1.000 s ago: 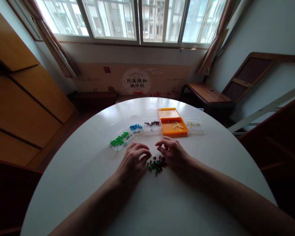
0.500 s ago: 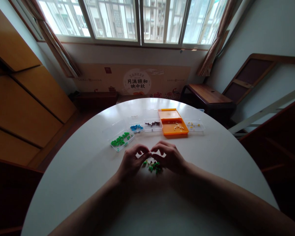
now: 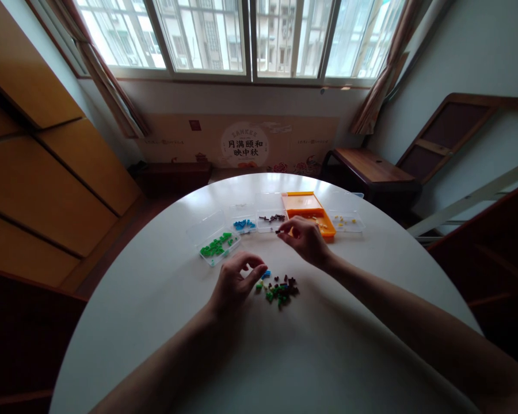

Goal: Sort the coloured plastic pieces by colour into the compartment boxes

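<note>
Round white table [image 3: 371, 322] under a wide barred window [image 3: 250, 34]; near the middle lies a small heap of mixed green, dark and blue plastic pieces [image 3: 280, 289]; left hand [image 3: 234, 283] rests on the table just left of the heap — fingers half-curled, thumb tip just beside a loose blue piece [image 3: 265, 275], nothing seen in its grip; right hand [image 3: 305, 240] is farther out, apart from the heap, thumb and forefinger pinched together at the near edge of a clear plastic box of dark brown pieces [image 3: 271, 220] — whether the pinch has a piece in it is too small to tell; boxes run in a row along the far side: clear box of green pieces [image 3: 218, 248] at the left end, clear box of blue pieces [image 3: 244, 225], the brown one, an open orange plastic box [image 3: 304, 203] partly behind the right hand, clear box of yellow pieces [image 3: 347, 221] at the right end.
</note>
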Demonstrator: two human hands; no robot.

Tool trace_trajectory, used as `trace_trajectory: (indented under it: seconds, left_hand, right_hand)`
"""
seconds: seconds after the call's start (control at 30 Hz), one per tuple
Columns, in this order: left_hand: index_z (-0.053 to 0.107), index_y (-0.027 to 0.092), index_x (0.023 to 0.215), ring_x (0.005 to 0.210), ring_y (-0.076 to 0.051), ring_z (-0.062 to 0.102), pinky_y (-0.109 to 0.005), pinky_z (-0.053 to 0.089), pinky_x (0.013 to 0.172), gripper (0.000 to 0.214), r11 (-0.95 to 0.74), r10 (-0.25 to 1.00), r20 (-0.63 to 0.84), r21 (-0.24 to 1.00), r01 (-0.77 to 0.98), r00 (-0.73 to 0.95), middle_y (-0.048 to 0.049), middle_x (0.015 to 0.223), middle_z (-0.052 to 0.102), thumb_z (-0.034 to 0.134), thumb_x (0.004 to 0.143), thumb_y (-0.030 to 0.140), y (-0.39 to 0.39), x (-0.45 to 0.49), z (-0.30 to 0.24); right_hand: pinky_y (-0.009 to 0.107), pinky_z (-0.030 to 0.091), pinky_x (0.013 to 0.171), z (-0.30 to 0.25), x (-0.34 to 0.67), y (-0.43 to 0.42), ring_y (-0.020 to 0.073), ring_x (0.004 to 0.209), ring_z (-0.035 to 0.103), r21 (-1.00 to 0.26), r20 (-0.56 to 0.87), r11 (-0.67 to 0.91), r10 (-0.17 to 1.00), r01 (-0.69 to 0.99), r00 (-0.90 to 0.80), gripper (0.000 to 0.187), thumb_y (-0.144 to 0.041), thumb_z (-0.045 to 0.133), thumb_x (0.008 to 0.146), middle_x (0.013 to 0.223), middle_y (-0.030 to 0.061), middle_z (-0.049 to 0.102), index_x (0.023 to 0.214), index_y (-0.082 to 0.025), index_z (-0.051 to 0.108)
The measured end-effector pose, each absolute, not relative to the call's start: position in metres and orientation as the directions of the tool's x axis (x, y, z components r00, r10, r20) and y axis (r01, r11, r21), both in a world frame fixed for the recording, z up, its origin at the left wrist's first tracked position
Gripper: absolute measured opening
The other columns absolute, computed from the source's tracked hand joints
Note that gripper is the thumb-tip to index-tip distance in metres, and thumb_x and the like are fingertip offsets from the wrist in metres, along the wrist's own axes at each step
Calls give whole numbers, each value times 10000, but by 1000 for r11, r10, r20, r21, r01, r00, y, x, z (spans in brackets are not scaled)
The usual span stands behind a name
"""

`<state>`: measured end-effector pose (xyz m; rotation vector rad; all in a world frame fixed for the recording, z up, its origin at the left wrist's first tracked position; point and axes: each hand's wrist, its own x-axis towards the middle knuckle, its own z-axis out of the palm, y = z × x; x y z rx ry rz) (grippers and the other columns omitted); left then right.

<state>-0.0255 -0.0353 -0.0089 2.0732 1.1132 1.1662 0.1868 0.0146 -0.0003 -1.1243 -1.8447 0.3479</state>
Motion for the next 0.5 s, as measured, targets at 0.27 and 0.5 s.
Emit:
trace_trajectory:
  seconds: [0.27, 0.5]
  left_hand:
    - [641, 181, 827, 693, -133, 570, -257, 468, 649, 78, -541, 840, 451, 729, 419, 300, -21, 770, 660, 617, 808, 254, -36, -24, -9]
    - [648, 202, 879, 922, -194, 560, -364, 410, 873, 202, -716, 670, 424, 587, 379, 609, -33, 915, 665, 567, 725, 100, -44, -24, -6]
  right_hand:
    - [256, 450, 607, 9, 197, 58, 118, 589, 536, -719, 438, 363, 899, 592, -19, 118, -208, 652, 793, 747, 22, 668, 892, -164, 700]
    - [241, 435, 591, -13, 201, 9, 103, 588, 511, -625, 505, 517, 839, 586, -202, 97, -195, 610, 837, 767, 20, 631, 887, -166, 688]
